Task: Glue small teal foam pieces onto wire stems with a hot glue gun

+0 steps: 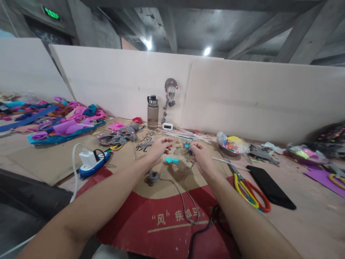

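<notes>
Pinching a small teal piece (186,145), the right hand (198,153) is closed; for the left hand (161,148), its grip I cannot tell. Work seems unfinished, since teal shapes (169,160) lie on the cardboard (159,191), slightly nearer.

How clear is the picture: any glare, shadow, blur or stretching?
Head view: ceiling lights flare; a soft shadow lies on the cardboard below the turquoise pieces, which lack fine detail. Head view edges: forearms look stretched, the dark pile at right smeared.
</notes>
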Motion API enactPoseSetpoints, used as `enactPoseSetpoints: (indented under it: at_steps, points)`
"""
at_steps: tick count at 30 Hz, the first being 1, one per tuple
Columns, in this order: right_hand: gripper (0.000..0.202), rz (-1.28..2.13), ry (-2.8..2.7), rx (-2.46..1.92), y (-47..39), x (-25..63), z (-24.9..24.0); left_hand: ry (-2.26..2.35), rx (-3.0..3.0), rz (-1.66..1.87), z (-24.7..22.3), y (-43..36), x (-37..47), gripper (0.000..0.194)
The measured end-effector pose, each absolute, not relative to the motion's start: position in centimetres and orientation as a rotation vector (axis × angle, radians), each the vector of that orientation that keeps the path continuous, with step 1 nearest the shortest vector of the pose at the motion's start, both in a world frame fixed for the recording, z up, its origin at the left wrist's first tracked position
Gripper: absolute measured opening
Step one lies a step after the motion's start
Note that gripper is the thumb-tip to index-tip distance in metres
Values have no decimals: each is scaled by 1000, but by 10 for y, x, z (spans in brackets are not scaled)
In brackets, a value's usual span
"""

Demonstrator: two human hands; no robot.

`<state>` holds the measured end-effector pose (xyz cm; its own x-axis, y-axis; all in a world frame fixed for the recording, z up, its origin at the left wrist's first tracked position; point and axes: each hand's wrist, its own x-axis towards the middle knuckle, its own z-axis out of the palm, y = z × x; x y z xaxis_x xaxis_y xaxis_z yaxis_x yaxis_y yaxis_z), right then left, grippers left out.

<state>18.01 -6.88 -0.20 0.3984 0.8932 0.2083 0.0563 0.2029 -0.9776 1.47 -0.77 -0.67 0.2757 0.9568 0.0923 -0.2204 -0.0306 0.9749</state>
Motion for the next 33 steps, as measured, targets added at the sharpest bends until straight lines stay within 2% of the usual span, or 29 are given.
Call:
enactPoseSetpoints:
  at_steps: [3, 10, 17, 24, 28, 33]
  points:
    - [20, 759, -1001, -1232, -68, 180, -3, 880, 1258, 1141, -7, -7, 14, 6]
    - [18, 773, -1017, -1243, -68, 178, -4, 774, 1222, 1108, -10, -3, 10, 7]
    - [19, 798, -1030, -1239, -67, 178, -8, 813, 1384, 1140, -10, -7, 15, 12]
    - [23, 827, -1020, -1235, -65, 175, -12, 697, 1251, 1181, -7, -3, 13, 28]
    - [23, 854, -1011, -1220, -68, 174, -8, 506, 1274, 1199, -7, -3, 14, 25]
    - [25, 864, -991, -1216, -70, 173, -5, 481, 1328, 1198, -4, -6, 16, 30]
